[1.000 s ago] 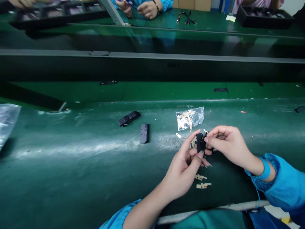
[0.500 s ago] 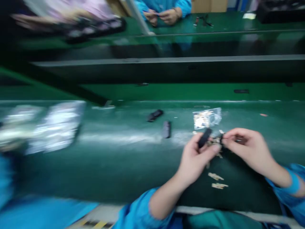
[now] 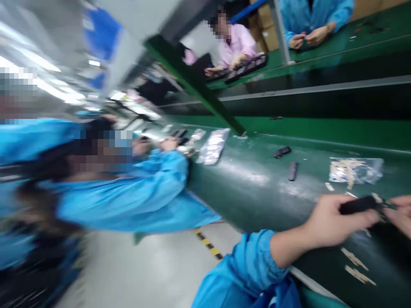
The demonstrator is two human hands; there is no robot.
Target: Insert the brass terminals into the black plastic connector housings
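The left hand [image 3: 334, 222] grips a black case [image 3: 358, 205] above the green table [image 3: 266, 205], the right hand [image 3: 402, 218] is at its right end, too blurred to tell whether it pinches anything, with pale strips [image 3: 359, 275] nearer the body, a clear bag [image 3: 370, 169] beyond, and two dark blocks [image 3: 293, 171] farther left.

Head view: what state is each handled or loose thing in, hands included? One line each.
Black part: held.
Left hand: closed on the black part.
Right hand: cut off by the frame, fingers at the part's end, grip blurred.
Clear bag: lying flat, pale pieces inside; sealed or not, unclear.
Two dark parts: lying apart.
Two pale strips: lying loose.
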